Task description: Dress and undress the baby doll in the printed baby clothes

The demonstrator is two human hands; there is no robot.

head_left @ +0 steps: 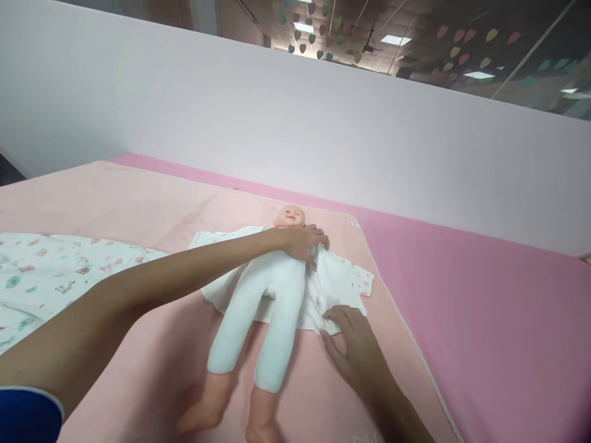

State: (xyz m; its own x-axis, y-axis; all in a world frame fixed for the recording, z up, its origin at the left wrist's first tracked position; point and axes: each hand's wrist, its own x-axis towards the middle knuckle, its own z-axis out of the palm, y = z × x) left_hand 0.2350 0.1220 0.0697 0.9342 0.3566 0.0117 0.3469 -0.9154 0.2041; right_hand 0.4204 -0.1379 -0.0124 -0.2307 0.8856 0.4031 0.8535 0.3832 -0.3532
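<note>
A baby doll (281,289) with a white cloth body lies on its back, feet toward me. Beneath it, an open white baby shirt (344,277) is spread out, with small prints on its sleeves. My left hand (305,242) reaches across the doll's chest, fingers curled over white cloth at the doll's side; the doll's arm there is mostly hidden. At the shirt's lower right corner is my right hand (353,341), thumb and fingers apart around the hem.
A pale pink mat (184,203) lies under the doll, over a brighter pink surface (443,289). Printed white cloth (69,271) is spread at left. Behind stands a white partition (277,123), with glass bearing heart stickers above.
</note>
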